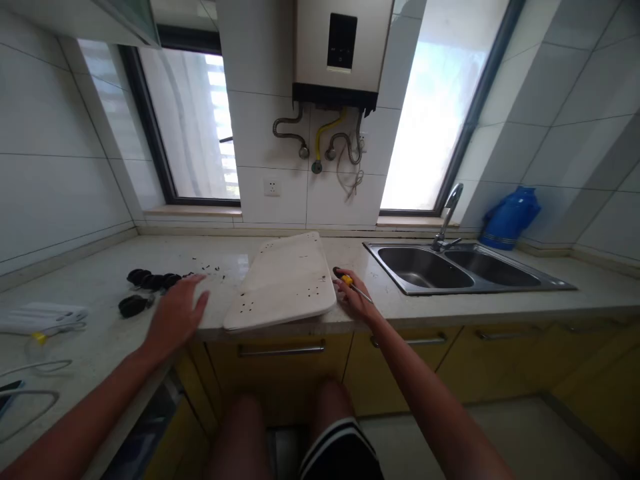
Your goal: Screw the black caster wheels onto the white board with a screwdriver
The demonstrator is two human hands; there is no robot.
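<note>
A white board [287, 280] with rounded corners and groups of small dark holes lies on the counter, its near edge at the counter's front. To its left, my left hand [175, 312] is open, fingers stretched towards several black caster wheels [155, 280]; the fingertips partly cover the nearest ones, so I cannot tell if they touch. One more black caster wheel [133, 306] lies apart, nearer to me. Small dark screws [217, 269] are scattered beyond that hand. By the board's right edge, my right hand [356, 299] is closed around a screwdriver [346, 279] with a black and yellow handle, its shaft pointing back towards my wrist.
A double steel sink [420, 267] with a tap [447, 220] is set into the counter on the right, with a blue thermos-like jug [511, 219] behind it. White power strip and cables [45, 317] lie at far left. Drawers with handles [281, 350] are below the counter.
</note>
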